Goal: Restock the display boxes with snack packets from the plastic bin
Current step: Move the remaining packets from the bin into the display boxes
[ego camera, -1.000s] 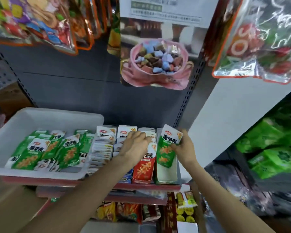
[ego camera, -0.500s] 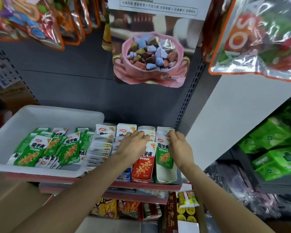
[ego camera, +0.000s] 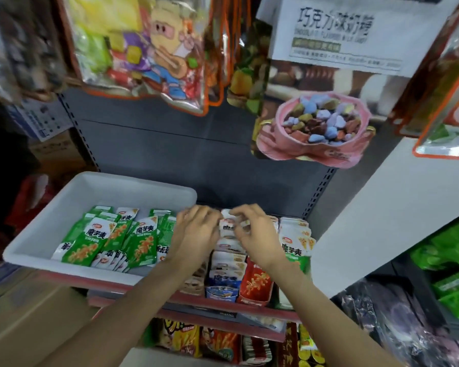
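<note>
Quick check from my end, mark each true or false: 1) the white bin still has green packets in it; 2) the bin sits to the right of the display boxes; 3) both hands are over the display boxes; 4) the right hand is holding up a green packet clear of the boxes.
1) True: green packets lie in the white bin.
2) False: the bin is to the left of the display boxes.
3) True: the left hand and right hand are both there.
4) False: its fingers are down among white-topped packets.

Candy bags (ego camera: 149, 49) overhead, green pouches (ego camera: 451, 266) right, cardboard box (ego camera: 32, 321) below.
</note>
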The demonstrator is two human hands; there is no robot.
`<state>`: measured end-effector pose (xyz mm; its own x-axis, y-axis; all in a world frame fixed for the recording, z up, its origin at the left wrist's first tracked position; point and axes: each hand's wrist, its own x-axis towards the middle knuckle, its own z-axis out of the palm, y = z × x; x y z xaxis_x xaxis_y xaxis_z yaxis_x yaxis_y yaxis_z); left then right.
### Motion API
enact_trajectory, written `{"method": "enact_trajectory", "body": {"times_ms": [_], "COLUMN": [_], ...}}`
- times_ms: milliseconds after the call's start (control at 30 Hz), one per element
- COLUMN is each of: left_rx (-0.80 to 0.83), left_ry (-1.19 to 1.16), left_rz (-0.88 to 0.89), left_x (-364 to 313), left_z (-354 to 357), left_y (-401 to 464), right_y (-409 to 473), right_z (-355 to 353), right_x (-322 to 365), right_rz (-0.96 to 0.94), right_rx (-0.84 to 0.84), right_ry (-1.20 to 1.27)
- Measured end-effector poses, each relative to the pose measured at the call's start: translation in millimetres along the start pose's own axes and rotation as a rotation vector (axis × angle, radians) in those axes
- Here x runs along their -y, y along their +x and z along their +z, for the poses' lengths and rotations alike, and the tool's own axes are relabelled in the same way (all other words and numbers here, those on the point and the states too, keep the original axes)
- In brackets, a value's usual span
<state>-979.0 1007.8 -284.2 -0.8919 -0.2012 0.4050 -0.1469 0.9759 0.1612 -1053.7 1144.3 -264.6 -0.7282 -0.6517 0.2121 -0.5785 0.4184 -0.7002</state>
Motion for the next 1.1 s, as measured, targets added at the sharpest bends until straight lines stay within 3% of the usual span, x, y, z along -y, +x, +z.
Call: {"method": "enact_trajectory", "body": {"times_ms": [133, 267, 433, 533, 633, 700, 833, 967, 1100], "left_rx": [0.024, 0.251, 0.479, 0.584, 0.684, 0.736, 0.686, 0.623, 0.426], "left_ry": [-0.035, -0.037, -0.196, -0.272, -0.37, -0.512, -0.581, -0.647, -0.984], "left_rz": [-0.158, -0.356, -0.543, -0.603, -0.653, -0.797, -0.994, -1.012, -0.998], "left_x": [65, 123, 185, 204, 213, 216, 214, 214, 211], "left_z": [-9, -14, 3, 10, 18, 25, 37, 29, 1], "left_y": [-20, -34, -46, -48, -50, -48, -46, -41, -42], "right_y": [23, 47, 72, 73, 72, 74, 77, 76, 78], "right_z": [44, 108, 185, 205, 219, 230, 255, 243, 221], "right_x": [48, 79, 96, 93, 84, 77, 57, 66, 75], "right_rz": [-0.064, -0.035, 0.367, 0.526, 0.67, 0.745, 0.873, 0.87, 0.777], "right_rx": [0.072, 0.201, 0.498, 0.574, 0.538, 0.437, 0.324, 0.289, 0.223], "right_ry": [0.048, -0.011, -0.079, -0.04, 0.038, 0.102, 0.255, 0.267, 0.345]}}
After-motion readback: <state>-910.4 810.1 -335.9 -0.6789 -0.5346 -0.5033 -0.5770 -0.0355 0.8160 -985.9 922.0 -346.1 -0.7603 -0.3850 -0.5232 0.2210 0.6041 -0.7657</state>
